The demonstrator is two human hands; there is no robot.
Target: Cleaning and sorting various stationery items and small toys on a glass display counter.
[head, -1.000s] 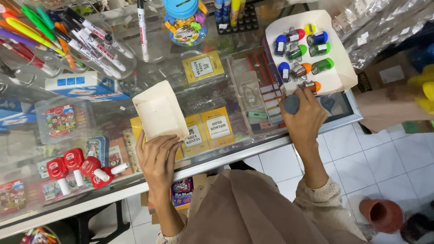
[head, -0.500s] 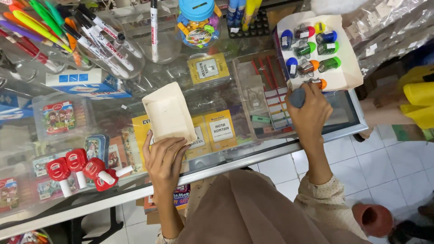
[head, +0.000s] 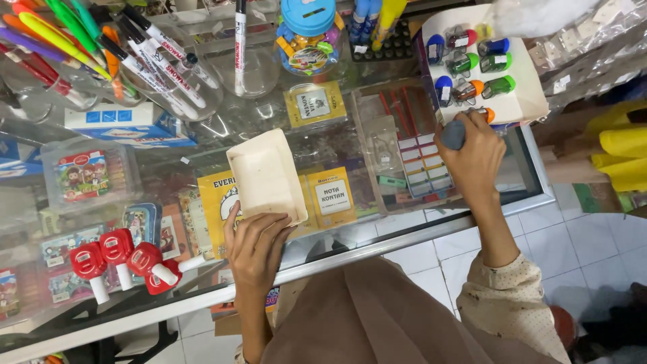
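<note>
My left hand (head: pixel 255 251) grips the near edge of an empty cream cardboard tray (head: pixel 265 176), which rests on the glass counter (head: pixel 350 249). My right hand (head: pixel 474 154) is closed around a small grey-blue rounded object (head: pixel 453 135) at the near edge of a white box (head: pixel 522 104). That box holds several small colourful sharpener-like items (head: pixel 472 64) in blue, green, red and orange, laid in rows.
Clear cups of markers and pens (head: pixel 145 57) stand at the back left. A jar with a blue lid (head: pixel 309 37) sits behind. Red stamp-like toys (head: pixel 118 259) lie near the left front edge. Notebooks show under the glass. Tiled floor lies below the counter.
The view has shifted slightly. My right hand has drawn a little back from the white box with the grey-blue object; my left hand stays on the tray.
</note>
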